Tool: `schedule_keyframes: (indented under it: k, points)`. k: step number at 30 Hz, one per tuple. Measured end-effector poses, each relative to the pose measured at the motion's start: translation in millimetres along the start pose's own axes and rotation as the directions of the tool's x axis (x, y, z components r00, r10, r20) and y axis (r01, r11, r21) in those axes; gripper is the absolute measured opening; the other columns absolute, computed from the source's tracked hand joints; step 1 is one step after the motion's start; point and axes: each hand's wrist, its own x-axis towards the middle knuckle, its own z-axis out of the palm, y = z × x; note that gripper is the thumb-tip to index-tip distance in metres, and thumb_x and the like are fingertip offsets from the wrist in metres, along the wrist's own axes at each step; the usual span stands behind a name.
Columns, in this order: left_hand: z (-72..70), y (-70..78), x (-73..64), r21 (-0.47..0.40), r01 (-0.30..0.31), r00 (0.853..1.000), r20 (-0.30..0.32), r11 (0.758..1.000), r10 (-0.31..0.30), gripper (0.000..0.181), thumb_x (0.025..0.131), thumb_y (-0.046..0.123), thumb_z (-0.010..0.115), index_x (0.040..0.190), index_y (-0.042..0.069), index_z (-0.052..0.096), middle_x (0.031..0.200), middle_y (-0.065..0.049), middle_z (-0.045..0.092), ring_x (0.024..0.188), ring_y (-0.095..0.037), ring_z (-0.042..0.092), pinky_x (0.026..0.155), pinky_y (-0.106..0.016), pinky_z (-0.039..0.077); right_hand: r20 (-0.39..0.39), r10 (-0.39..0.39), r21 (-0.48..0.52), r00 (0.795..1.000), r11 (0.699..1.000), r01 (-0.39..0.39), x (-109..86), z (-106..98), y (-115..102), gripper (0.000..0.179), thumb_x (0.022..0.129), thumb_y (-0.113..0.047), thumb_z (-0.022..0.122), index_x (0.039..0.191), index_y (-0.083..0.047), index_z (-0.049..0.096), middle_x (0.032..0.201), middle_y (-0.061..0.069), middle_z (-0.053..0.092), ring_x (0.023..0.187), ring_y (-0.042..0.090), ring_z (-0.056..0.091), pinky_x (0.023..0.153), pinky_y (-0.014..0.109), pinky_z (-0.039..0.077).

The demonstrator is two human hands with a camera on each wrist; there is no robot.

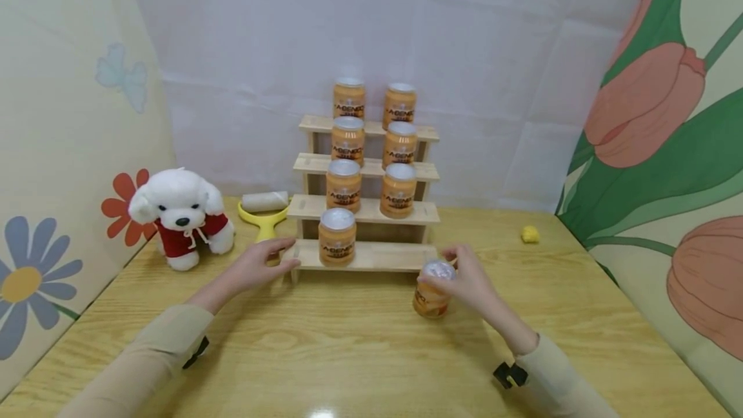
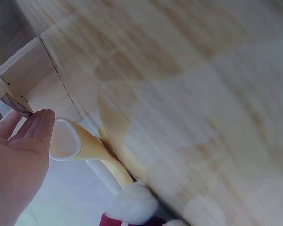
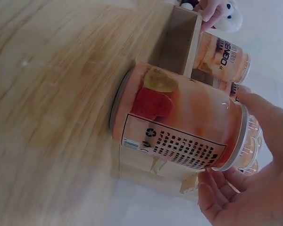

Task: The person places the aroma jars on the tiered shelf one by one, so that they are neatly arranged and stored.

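My right hand (image 1: 471, 282) grips an orange can (image 1: 431, 302) around its silver top, thumb on one side and fingers on the other. This can stands upright close to the table, in front of the right end of a four-step wooden stand (image 1: 383, 257). In the right wrist view the can's (image 3: 179, 117) printed label and heart pictures face the camera. My left hand (image 1: 261, 268) holds the left end of the lowest step between thumb and fingers. On that step's left half stands a matching can (image 1: 337, 240); the upper steps carry pairs of them.
Left of the stand sits a white plush dog (image 1: 182, 218) in a red top. Between them lies a yellow-handled lint roller (image 1: 264, 211). A small yellow object (image 1: 529, 234) is at the back right of the wood-grain table (image 1: 325, 353). White cloth hangs behind.
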Motion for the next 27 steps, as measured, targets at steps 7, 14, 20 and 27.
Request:
schedule_keyframes:
  k: [7, 14, 20, 27]
  points:
    - [1.4, 1.1, -0.4, 0.005, 0.016, 1.0, 0.005, 1.0, -0.016, 0.061, 0.091, 0.038, 0.061, 0.132, -0.006, 0.049, 0.134, -0.025, 0.05, 0.122, -0.042, 0.048, 0.099, -0.052, 0.043, 0.057, -0.123, -0.012, 0.991, 0.992, 0.124, -2.6, -2.9, 8.3, 0.054, 0.072, -0.032, 0.081, 0.112, -0.002, 0.06, 0.104, 0.01, 0.056, 0.092, 0.023, 0.054, 0.071, 0.031, 0.051]
    - [0.5, 0.5, 0.0, 0.0, 0.009, 1.0, 0.004, 1.0, -0.009, 0.061, 0.091, 0.038, 0.06, 0.132, -0.006, 0.049, 0.134, -0.026, 0.05, 0.121, -0.043, 0.048, 0.098, -0.052, 0.044, 0.223, -0.309, 0.12, 0.925, 0.95, 0.288, -3.1, -15.7, 18.1, 0.076, 0.081, -0.015, 0.074, 0.143, -0.003, 0.033, 0.125, 0.013, 0.059, 0.117, 0.033, 0.053, 0.099, 0.056, 0.041]
    - [0.7, -0.6, 0.3, -0.003, -0.003, 1.0, 0.007, 1.0, 0.003, 0.06, 0.091, 0.037, 0.06, 0.132, -0.006, 0.049, 0.133, -0.026, 0.05, 0.121, -0.042, 0.049, 0.097, -0.051, 0.045, 0.291, -0.288, 0.163, 0.912, 0.955, 0.249, -9.1, -17.9, 21.5, 0.08, 0.084, -0.018, 0.071, 0.148, -0.005, 0.024, 0.141, 0.018, 0.045, 0.128, 0.041, 0.042, 0.103, 0.062, 0.033]
    - [0.8, -1.3, 0.0, -0.001, 0.013, 1.0, 0.011, 1.0, -0.013, 0.061, 0.091, 0.038, 0.061, 0.132, -0.005, 0.049, 0.134, -0.025, 0.051, 0.121, -0.041, 0.049, 0.098, -0.051, 0.044, 0.203, -0.029, 0.166, 0.979, 0.986, -0.005, -19.2, 0.7, 14.7, 0.074, 0.077, -0.034, 0.077, 0.133, 0.001, 0.044, 0.123, 0.018, 0.052, 0.106, 0.028, 0.056, 0.084, 0.04, 0.052]
